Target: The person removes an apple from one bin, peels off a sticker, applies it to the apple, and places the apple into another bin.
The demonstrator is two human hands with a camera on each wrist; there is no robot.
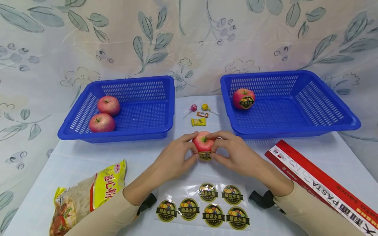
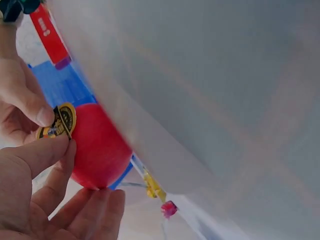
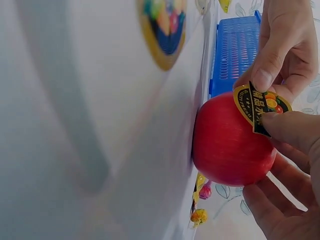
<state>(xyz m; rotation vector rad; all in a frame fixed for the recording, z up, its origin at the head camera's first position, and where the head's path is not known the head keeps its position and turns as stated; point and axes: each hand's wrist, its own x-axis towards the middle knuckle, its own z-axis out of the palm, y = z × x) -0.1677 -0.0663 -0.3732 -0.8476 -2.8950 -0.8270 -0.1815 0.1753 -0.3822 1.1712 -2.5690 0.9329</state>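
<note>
Left grip (image 1: 176, 156) and right grip (image 1: 238, 154) curl round 1 apple (image 1: 203, 143), pinching its sticker (image 1: 205, 156).

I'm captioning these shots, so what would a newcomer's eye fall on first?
Probably the red apple at centre, where the left grip and right grip hold it and its round fruit sticker. Farther back stand a left blue basket with two apples and a right blue basket with one stickered apple. Six matching stickers lie on a clear sheet in front.
</note>
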